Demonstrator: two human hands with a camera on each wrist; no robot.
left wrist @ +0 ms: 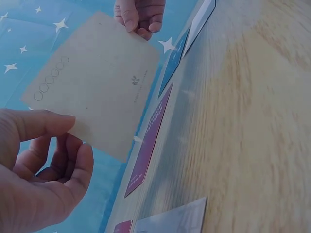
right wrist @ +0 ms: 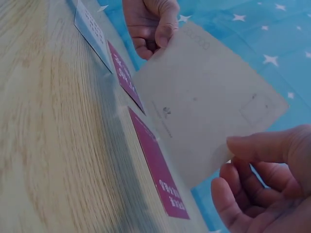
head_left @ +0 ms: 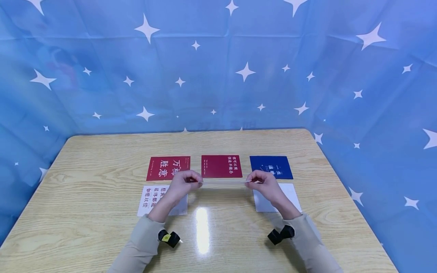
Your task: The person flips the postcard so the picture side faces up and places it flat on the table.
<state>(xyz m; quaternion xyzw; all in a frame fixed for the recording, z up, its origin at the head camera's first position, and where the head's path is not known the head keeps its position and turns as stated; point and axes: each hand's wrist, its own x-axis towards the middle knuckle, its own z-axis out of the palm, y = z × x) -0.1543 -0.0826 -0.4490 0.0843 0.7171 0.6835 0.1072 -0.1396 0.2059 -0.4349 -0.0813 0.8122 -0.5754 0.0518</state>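
Both hands hold up a postcard (head_left: 224, 182) by its two ends, above the table. Seen nearly edge-on from the head, it shows a pale back with a row of small circles and a tiny print in the left wrist view (left wrist: 97, 82). My left hand (head_left: 183, 185) pinches one edge between thumb and fingers, over a red card (head_left: 157, 163) and a white card with dark red writing (head_left: 146, 201). At the opposite edge, my right hand (head_left: 268, 186) pinches it too, near a blue card (head_left: 281, 167) and a plain white card (head_left: 268, 204).
A middle red card (head_left: 218, 167) lies just beyond the held postcard. The wooden table (head_left: 102, 182) has a bright reflection in front. A blue curtain (head_left: 211, 76) with white stars hangs behind and beside it. Black wrist devices sit on both sleeves (head_left: 143, 237).
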